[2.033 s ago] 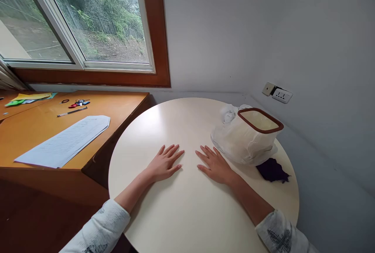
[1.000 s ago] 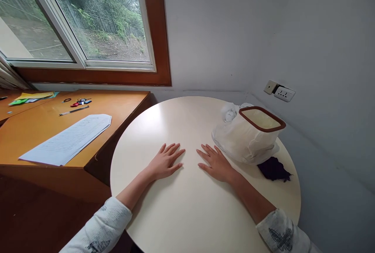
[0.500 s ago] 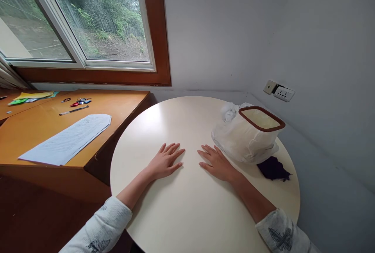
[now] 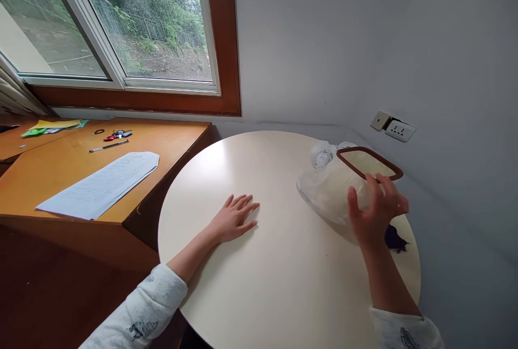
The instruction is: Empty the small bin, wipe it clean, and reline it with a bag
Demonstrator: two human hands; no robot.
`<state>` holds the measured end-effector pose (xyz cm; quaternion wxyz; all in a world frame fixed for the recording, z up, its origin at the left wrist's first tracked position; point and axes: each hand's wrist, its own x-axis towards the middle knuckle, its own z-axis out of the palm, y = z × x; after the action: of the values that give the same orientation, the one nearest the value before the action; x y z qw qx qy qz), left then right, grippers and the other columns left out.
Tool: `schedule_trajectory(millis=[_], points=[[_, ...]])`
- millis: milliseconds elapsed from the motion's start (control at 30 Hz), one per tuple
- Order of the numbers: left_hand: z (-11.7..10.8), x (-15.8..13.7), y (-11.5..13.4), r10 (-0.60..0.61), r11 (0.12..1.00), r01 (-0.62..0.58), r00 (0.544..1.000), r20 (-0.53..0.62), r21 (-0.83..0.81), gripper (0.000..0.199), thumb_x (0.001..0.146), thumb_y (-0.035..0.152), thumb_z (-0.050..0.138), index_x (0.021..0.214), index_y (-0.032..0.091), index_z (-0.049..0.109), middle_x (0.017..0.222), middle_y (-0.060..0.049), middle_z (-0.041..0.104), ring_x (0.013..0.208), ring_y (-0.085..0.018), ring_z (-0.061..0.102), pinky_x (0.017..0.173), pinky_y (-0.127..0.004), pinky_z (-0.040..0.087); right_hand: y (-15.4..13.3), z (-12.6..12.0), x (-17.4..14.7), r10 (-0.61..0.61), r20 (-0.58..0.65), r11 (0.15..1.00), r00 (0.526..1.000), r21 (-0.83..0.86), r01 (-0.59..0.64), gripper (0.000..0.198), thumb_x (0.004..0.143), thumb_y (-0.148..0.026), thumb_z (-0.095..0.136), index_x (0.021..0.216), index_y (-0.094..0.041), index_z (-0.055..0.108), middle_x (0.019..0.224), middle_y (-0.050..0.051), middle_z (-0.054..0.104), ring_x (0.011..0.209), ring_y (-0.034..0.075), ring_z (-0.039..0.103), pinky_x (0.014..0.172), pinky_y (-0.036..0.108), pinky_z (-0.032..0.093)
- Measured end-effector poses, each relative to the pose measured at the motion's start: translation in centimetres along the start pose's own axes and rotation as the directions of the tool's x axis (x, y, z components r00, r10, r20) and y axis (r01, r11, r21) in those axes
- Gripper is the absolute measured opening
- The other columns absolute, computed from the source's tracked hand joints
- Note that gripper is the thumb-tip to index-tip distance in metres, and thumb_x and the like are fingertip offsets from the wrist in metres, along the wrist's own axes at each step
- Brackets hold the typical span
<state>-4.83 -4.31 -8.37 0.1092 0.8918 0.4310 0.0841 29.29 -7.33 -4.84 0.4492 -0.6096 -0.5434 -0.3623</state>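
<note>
My left hand (image 4: 230,220) lies flat on the white round table (image 4: 267,284), fingers spread, with nothing under it that I can see. At the table's right side, my right hand (image 4: 373,214) is raised in front of a small bin (image 4: 329,190) with a brown rim and a white plastic bag around it. Its fingers are apart and curved at the near edge of the rim; whether they touch it I cannot tell. A dark purple piece of cloth (image 4: 396,239) with a frayed edge lies behind my right wrist, partly hidden.
A wooden desk (image 4: 174,141) stands to the left, bearing paper sheets (image 4: 101,184), a pen (image 4: 108,146), keys (image 4: 118,134) and coloured papers (image 4: 59,125). Behind are a window (image 4: 149,20) and a wall with a socket (image 4: 400,130).
My right hand has lifted off the table and moved right to the front of the bin. My left hand stays flat. The view has shifted slightly.
</note>
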Motion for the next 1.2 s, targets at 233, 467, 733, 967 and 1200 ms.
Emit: schedule_trajectory(millis=[233,467,733,967,1200], points=[[0.1,0.0,-0.1,0.007,1.0,-0.007,1.0,-0.01,-0.002,0.052,0.085,0.056,0.032,0.133,0.036,0.032,0.144,-0.002,0.03,0.132,-0.026,0.026,0.108,-0.051,0.012,1.1,0.8,-0.1,0.102,0.078,0.995,0.992,0.015,-0.103,0.035,0.085,-0.035,0.044,0.115,-0.018,0.051,0.113,0.012,0.058,0.106,0.026,0.051,0.094,0.05,0.02],[0.4,0.0,-0.4,0.022,1.0,-0.022,0.999,-0.043,-0.01,0.052,0.085,0.056,0.034,0.133,0.036,0.033,0.143,-0.001,0.031,0.131,-0.026,0.028,0.108,-0.05,0.013,1.7,0.6,0.0,0.121,0.001,0.992,0.993,-0.026,-0.121,0.029,0.083,-0.039,0.048,0.098,-0.018,0.062,0.087,0.009,0.056,0.092,0.026,0.049,0.084,0.046,0.029],[0.3,0.0,-0.3,0.019,1.0,-0.02,0.999,-0.034,-0.009,0.052,0.085,0.056,0.034,0.133,0.036,0.033,0.143,-0.002,0.031,0.131,-0.027,0.027,0.108,-0.05,0.014,1.0,0.3,-0.5,0.014,0.022,0.996,1.0,0.092,-0.016,0.017,0.081,-0.033,0.052,0.074,-0.018,0.057,0.074,0.005,0.057,0.081,0.021,0.052,0.084,0.042,0.031],[-0.4,-0.1,0.0,0.003,0.996,-0.007,0.999,-0.046,-0.09,0.054,0.083,0.056,0.038,0.132,0.034,0.034,0.139,-0.005,0.035,0.128,-0.027,0.031,0.108,-0.052,0.014,-2.7,-0.9,-0.9,-0.1,-0.026,0.922,0.995,0.373,0.103,0.005,0.078,-0.022,0.056,0.079,-0.019,0.052,0.075,0.003,0.053,0.077,0.018,0.052,0.079,0.039,0.038],[-0.5,0.0,1.6,-0.102,0.885,-0.064,0.94,-0.326,-0.461,0.086,0.073,0.057,0.055,0.14,0.024,0.012,0.143,-0.011,0.023,0.131,-0.028,0.024,0.107,-0.043,0.027,-7.8,-1.7,-1.9,-0.187,0.085,0.71,0.979,0.7,0.075,0.014,0.078,-0.013,0.051,0.088,-0.022,0.05,0.086,0.004,0.047,0.097,0.022,0.052,0.088,0.047,0.043]])
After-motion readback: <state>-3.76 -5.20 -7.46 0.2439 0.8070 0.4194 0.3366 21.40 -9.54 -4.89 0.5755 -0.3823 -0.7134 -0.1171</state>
